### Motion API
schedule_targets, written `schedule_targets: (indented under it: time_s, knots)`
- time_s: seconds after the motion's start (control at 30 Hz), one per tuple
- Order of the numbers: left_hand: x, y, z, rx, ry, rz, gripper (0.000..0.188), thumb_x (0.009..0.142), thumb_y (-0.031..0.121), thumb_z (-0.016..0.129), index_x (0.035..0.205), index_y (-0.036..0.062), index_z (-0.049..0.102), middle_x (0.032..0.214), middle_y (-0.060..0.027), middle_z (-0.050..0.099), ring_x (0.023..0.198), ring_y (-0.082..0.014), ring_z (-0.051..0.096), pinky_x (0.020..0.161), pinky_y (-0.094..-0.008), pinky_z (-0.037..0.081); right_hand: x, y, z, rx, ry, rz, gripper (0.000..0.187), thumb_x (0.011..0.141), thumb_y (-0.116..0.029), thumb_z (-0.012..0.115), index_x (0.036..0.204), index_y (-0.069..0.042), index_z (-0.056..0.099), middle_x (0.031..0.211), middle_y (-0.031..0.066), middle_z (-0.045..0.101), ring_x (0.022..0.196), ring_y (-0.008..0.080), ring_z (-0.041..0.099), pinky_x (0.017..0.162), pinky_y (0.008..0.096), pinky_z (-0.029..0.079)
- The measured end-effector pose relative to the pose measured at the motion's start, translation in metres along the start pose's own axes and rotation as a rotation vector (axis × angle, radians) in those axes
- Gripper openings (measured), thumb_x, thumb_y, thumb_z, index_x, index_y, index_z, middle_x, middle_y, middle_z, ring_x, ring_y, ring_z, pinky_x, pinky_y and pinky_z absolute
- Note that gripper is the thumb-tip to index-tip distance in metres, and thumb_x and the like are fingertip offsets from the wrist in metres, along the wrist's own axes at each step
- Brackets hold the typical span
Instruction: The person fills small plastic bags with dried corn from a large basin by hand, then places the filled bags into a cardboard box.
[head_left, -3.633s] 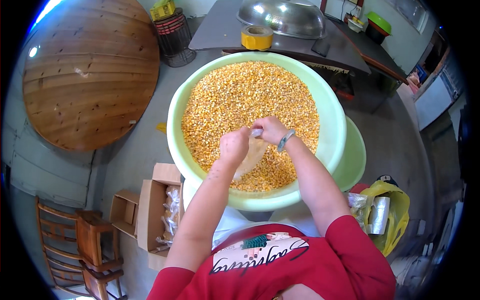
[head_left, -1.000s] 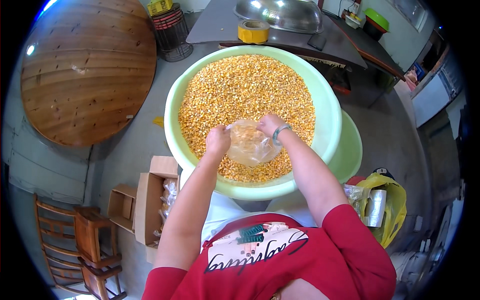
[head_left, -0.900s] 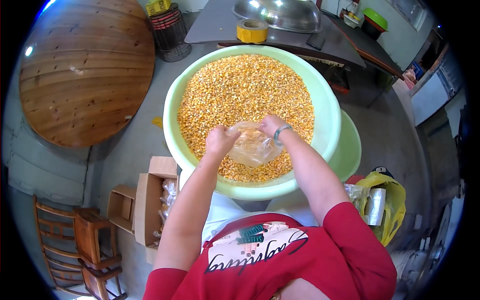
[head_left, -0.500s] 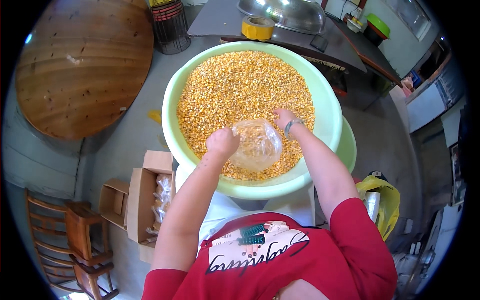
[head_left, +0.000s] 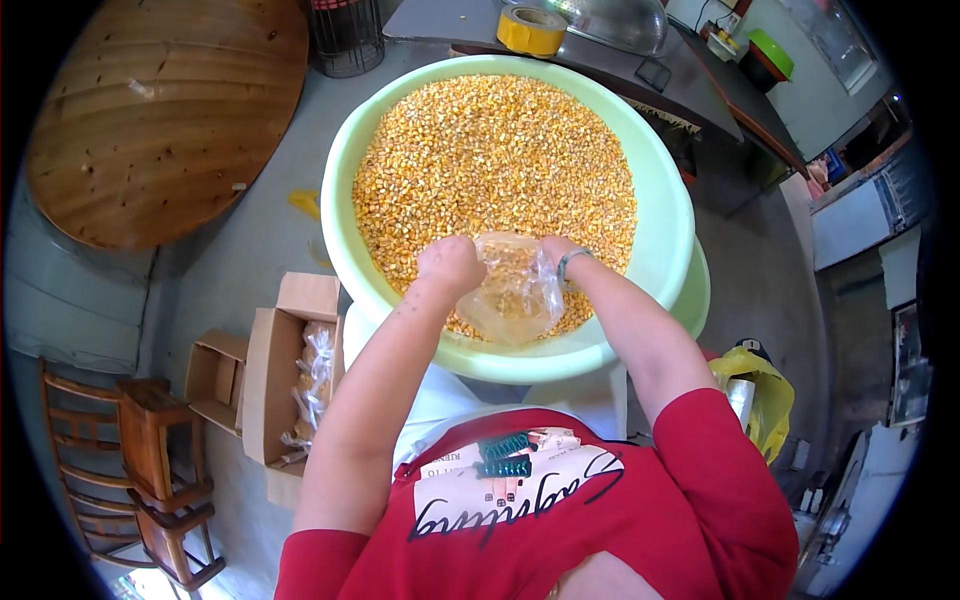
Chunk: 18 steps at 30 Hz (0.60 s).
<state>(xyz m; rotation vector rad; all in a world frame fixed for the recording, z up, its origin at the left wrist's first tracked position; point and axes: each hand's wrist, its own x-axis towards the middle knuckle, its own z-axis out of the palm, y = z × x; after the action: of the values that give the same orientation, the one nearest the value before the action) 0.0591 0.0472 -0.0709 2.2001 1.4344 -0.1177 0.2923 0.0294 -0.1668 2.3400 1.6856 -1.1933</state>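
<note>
A large pale green basin (head_left: 672, 200) filled with yellow corn kernels (head_left: 490, 150) stands in front of my body. Over the near part of the corn is a clear plastic bag (head_left: 512, 290), its mouth spread between my hands. My left hand (head_left: 450, 264) is closed on the bag's left edge. At the bag's right edge, my right hand (head_left: 557, 250), with a bracelet at the wrist, is closed against the plastic; its fingertips are partly hidden. Kernels show through the bag, but whether they lie inside or beneath it is unclear.
Left of the basin is an open cardboard box (head_left: 262, 385) with clear-wrapped packs, near wooden chairs (head_left: 160, 440) and a round wooden tabletop (head_left: 165, 120). A yellow tape roll (head_left: 531, 32) sits on the grey table (head_left: 440, 22) beyond. A yellow bag (head_left: 770, 400) is at the right.
My right hand has moved left from the kernels to the bag's right edge. The bag's mouth has gone from rounded to stretched between both hands. The whole view has shifted slightly.
</note>
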Motion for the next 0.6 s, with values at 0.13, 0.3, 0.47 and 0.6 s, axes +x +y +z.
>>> schedule_targets:
  time_s: [0.13,0.3,0.47,0.6]
  knots:
    - [-0.002,0.002,-0.002,-0.003,0.001,0.005,0.033,0.074,0.03,0.055,0.088,0.0014,0.063,0.093,-0.0176,0.063,0.09,-0.0303,0.06,0.079,-0.0383,0.048,-0.003,0.0,-0.003,-0.237,0.067,-0.032,0.028,0.077,-0.028,0.056,0.088,-0.004,0.065,0.096,0.0188,0.062,0.091,0.0315,0.06,0.079,0.0379,0.047]
    - [0.006,0.002,0.004,-0.088,0.06,-0.079,0.031,0.075,0.026,0.051,0.088,0.0012,0.064,0.093,-0.0194,0.062,0.09,-0.0323,0.06,0.08,-0.0394,0.047,-0.03,-0.022,-0.035,-0.228,0.311,0.0,0.037,0.08,-0.033,0.05,0.085,0.0,0.064,0.09,0.0232,0.061,0.086,0.0349,0.059,0.078,0.0402,0.047]
    - [0.008,0.002,0.005,-0.111,0.09,-0.101,0.03,0.073,0.023,0.052,0.089,0.0003,0.064,0.093,-0.0195,0.062,0.089,-0.0328,0.06,0.08,-0.0395,0.047,-0.033,-0.03,-0.074,0.079,0.378,-0.121,0.04,0.081,-0.036,0.049,0.074,0.001,0.063,0.072,0.0192,0.062,0.068,0.03,0.06,0.067,0.0378,0.047]
    - [0.009,0.002,0.006,-0.106,0.072,-0.091,0.031,0.072,0.024,0.055,0.089,-0.0001,0.064,0.092,-0.0196,0.062,0.089,-0.0322,0.06,0.08,-0.0389,0.047,-0.054,-0.058,-0.085,0.374,0.286,-0.308,0.04,0.081,-0.037,0.051,0.067,0.0,0.062,0.059,0.0121,0.058,0.052,0.0231,0.053,0.058,0.034,0.045]
